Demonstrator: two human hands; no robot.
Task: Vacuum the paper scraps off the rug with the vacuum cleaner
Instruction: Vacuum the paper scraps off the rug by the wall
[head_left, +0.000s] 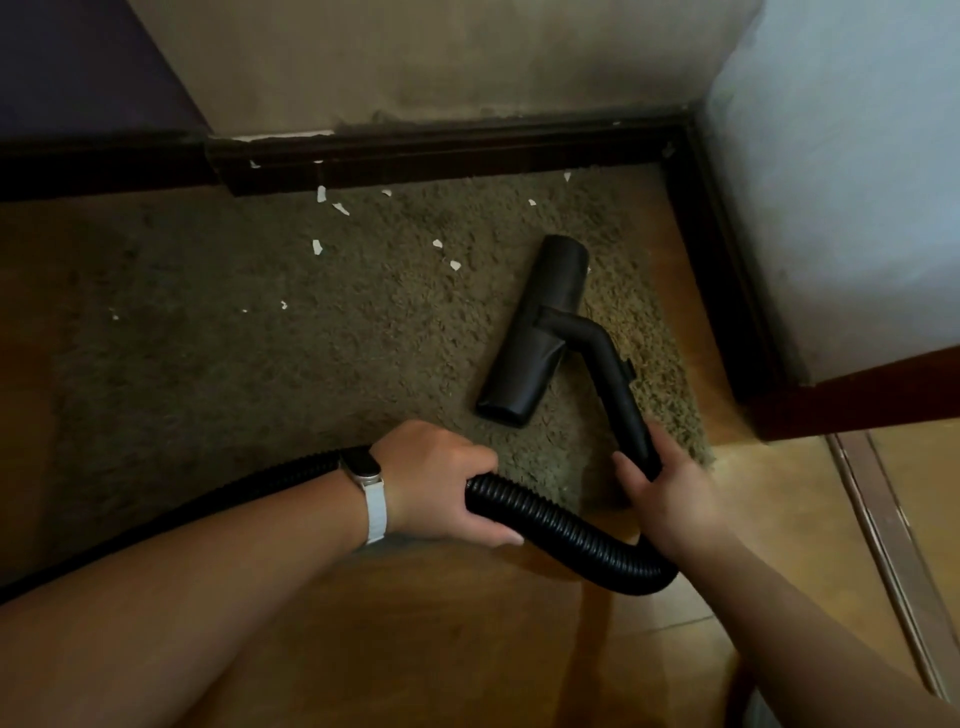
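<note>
Head view: one vacuum cleaner attachment in sight, made of one black corrugated hose (561, 530), one rigid bent tube (618, 384) and one flat floor nozzle (540, 332). Two hands are on it. The left hand (436, 483) is clenched around the hose, fingers wrapped over it, with one white wristband (373, 499) on that wrist. The right hand (670, 499) is grasping the near end of the tube where the hose joins. The nozzle lies flat on the right part of the one shaggy olive rug (234, 395), which sits on the wooden floor (441, 649). White paper scraps (316, 247): about thirteen counted, the smallest uncertain. They are scattered over the rug's far and left area, a few along the dark skirting board (467, 156). The closest clear one lies near the nozzle's far end, not touching it; the rest are well apart from it.
</note>
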